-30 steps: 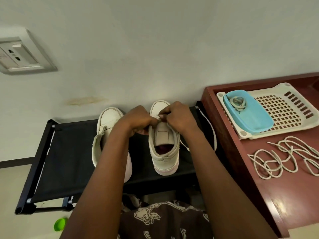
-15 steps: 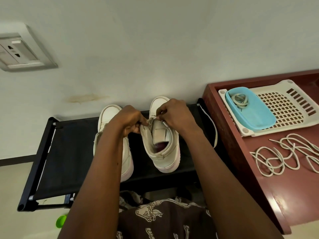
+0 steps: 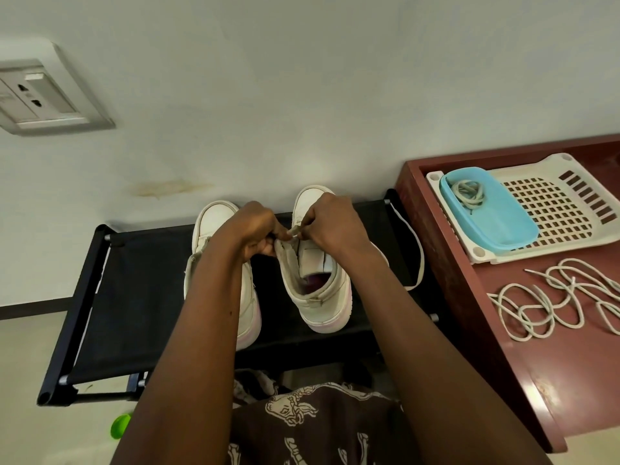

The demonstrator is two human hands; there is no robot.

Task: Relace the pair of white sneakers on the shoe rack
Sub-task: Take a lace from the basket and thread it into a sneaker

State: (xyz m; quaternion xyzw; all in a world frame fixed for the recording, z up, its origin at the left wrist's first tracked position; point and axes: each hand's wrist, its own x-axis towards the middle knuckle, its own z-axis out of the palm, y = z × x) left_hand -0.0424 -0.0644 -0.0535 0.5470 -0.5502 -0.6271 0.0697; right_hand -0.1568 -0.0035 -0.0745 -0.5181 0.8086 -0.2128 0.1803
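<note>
**Feeding the lace into the right sneaker**

Both sneakers sit toes-to-wall on the rack (image 3: 134,297), so the tongues face the person. The left hand (image 3: 251,229) pinches the right sneaker (image 3: 318,297) at its eyelet flap, probably to steady the hole. The right hand (image 3: 332,226) pinches the lace (image 3: 422,266) tip right there. Wrists are bent down, fingers curled tight.

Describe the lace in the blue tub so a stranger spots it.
On the red-brown table at right, a white tray holds a blue tub. The lace is coiled small inside it, unlike the loose laces sprawled on bare wood.
</note>
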